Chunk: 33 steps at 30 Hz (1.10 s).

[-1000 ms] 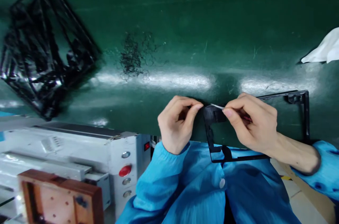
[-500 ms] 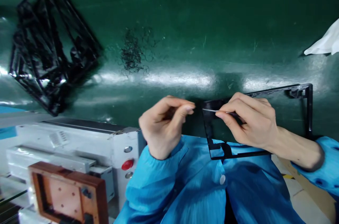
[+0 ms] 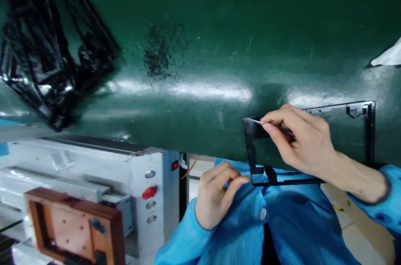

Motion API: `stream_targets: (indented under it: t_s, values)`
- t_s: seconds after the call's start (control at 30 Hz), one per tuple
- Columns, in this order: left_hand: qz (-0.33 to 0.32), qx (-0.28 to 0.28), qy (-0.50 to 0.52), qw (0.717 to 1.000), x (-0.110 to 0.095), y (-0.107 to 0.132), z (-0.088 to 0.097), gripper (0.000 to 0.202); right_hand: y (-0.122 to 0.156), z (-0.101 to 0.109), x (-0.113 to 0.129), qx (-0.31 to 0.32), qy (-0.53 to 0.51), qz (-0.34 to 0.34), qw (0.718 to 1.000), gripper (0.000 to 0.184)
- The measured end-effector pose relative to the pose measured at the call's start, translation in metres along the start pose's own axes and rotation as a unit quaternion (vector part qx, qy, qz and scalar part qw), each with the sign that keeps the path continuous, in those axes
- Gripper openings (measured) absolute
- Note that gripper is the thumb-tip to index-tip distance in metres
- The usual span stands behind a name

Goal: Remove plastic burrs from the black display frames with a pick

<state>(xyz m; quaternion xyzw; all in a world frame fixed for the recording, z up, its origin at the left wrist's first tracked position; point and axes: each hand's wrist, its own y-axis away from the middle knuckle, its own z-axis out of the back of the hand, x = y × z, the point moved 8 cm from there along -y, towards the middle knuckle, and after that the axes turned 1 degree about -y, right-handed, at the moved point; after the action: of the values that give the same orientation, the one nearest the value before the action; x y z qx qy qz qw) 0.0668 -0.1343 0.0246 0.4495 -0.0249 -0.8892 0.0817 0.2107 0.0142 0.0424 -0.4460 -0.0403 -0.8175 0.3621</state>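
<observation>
A black rectangular plastic frame (image 3: 371,131) lies over the near edge of the green table. My right hand (image 3: 302,142) rests on its upper left part, fingers pinched on a thin blade (image 3: 254,121) whose tip points at the frame's top left corner. My left hand (image 3: 217,194) is lower, off the table, with thumb and fingers pinched at the frame's bottom left corner (image 3: 252,179), against my blue coat. Whether it grips the corner or only touches it is unclear.
A pile of black frames (image 3: 46,52) lies at the far left of the green table (image 3: 219,39). Black plastic shavings (image 3: 158,54) are scattered mid-table. A white cloth (image 3: 388,57) sits at the right edge. A white machine (image 3: 103,181) with a red button and a brown fixture (image 3: 72,225) stands at lower left.
My left hand dropped from the frame's top left corner down to its bottom left corner. My right hand kept the blade at the top left corner. The view shifted slightly.
</observation>
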Motion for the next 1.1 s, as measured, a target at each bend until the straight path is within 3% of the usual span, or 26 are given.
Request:
stream_targets:
  t_s: [0.13, 0.3, 1.1]
  values:
    - [0.022, 0.019, -0.040, 0.999, 0.004, 0.001, -0.019, 0.023, 0.001, 0.000, 0.003, 0.014, 0.014, 0.020, 1.000, 0.011]
    - [0.041, 0.033, -0.038, 0.998, 0.005, 0.001, -0.030, 0.028, 0.003, -0.008, 0.005, 0.054, 0.045, 0.032, 0.997, 0.015]
    - [0.063, 0.054, -0.018, 0.996, 0.009, 0.001, -0.031, 0.032, 0.004, -0.013, 0.004, 0.043, 0.075, 0.037, 0.996, 0.018]
